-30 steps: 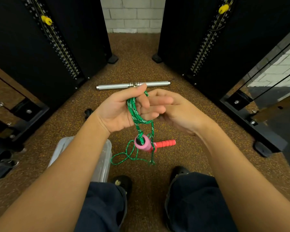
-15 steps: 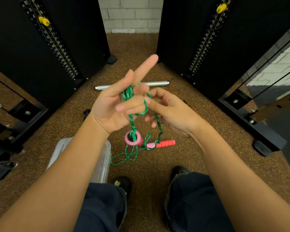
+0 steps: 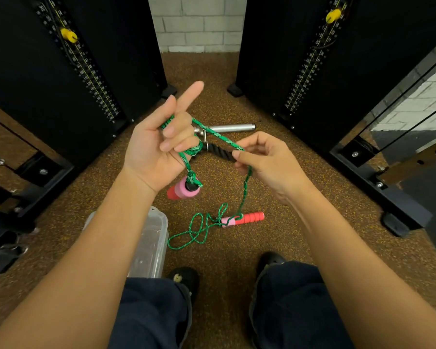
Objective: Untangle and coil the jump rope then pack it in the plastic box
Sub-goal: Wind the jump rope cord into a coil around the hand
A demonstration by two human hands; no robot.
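Palm-up left hand [image 3: 159, 149]: forefinger straight, the remaining fingers curled with the green jump rope [image 3: 222, 138] wound round them. The right hand [image 3: 269, 165] pinches the rope between thumb and forefinger, and the span between the hands is straight. One pink-and-red handle [image 3: 184, 190] hangs just below the left hand. The other handle [image 3: 248, 218] lies on the floor [image 3: 312, 222], loose loops beside it. The plastic box [image 3: 150, 238] sits under the left forearm, near the loops.
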